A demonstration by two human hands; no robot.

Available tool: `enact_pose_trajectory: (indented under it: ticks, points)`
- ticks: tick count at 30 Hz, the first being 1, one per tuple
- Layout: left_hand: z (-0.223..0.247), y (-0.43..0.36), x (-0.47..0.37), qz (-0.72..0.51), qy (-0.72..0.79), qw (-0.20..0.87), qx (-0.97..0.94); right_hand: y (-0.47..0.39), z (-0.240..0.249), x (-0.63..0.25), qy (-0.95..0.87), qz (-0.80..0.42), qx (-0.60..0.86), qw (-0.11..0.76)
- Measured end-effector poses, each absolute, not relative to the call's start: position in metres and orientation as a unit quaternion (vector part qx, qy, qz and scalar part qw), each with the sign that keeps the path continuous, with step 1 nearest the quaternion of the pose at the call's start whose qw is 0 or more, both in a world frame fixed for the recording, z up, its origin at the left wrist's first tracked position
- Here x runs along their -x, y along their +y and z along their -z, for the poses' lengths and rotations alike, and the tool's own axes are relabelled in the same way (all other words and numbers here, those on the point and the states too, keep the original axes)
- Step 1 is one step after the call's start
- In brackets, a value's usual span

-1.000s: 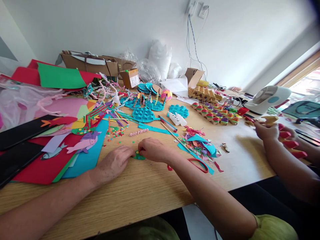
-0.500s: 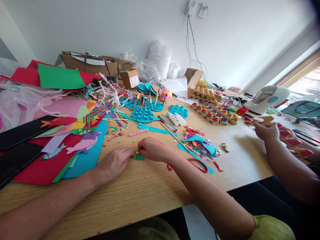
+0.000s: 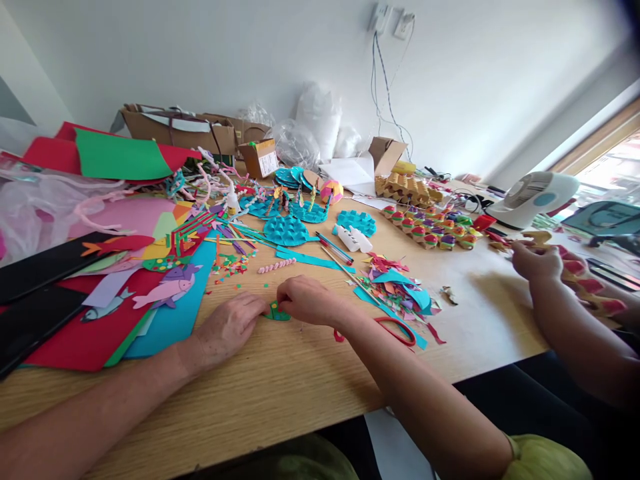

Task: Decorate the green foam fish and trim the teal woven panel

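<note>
A small green paper cutout with yellow dots (image 3: pixel 278 311) lies flat on the table between my hands. My left hand (image 3: pixel 233 325) rests at its left end, fingers together and fingertips on its edge. Over its right part, my right hand (image 3: pixel 306 299) is closed in a pinch, fingertips down at the surface; whatever they hold is hidden. Tiny coloured paper bits (image 3: pixel 234 264) are scattered beyond my left hand. Red-handled scissors (image 3: pixel 396 330) lie partly under my right forearm. A pink twisted strip (image 3: pixel 277 265) is just beyond my hands.
Paper fish (image 3: pixel 165 291) lie on coloured sheets at left, beside black flat objects (image 3: pixel 40 327). Blue egg-carton pieces (image 3: pixel 286 231), glue bottles (image 3: pixel 353 238) and paper scraps (image 3: pixel 400 288) lie farther in. At right, another person's hands (image 3: pixel 537 261) hold a painted egg-carton strip (image 3: pixel 590 287).
Almost nothing differs. My right hand has shifted very slightly at the green cutout, and the other person's hands have moved a little to the right.
</note>
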State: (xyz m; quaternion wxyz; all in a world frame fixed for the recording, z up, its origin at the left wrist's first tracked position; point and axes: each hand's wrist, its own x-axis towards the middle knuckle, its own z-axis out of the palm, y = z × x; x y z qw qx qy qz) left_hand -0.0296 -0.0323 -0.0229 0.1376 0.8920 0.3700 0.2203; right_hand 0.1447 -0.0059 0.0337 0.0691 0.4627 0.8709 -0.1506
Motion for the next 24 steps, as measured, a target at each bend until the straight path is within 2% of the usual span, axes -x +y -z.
enact_pose_trajectory:
  ticks: [6, 12, 17, 21, 24]
  points:
    - [0.021, -0.032, 0.028, -0.214, 0.371, 0.139, -0.893, -0.006, -0.032, -0.148, 0.871, 0.142, -0.468, 0.050]
    - [0.018, -0.033, 0.028, -0.221, 0.374, 0.153, -0.888, -0.033, -0.048, -0.165, 0.872, 0.156, -0.457, -0.074]
    - [0.020, -0.030, 0.030, -0.222, 0.361, 0.163, -0.891, -0.067, -0.049, -0.185, 0.842, 0.181, -0.493, -0.120]
    - [0.004, -0.014, 0.043, -0.242, 0.372, 0.165, -0.881, -0.083, -0.041, -0.206, 0.820, 0.180, -0.527, -0.134]
    - [-0.018, 0.009, 0.059, -0.221, 0.444, 0.158, -0.854, -0.090, -0.034, -0.222, 0.805, 0.172, -0.548, -0.148]
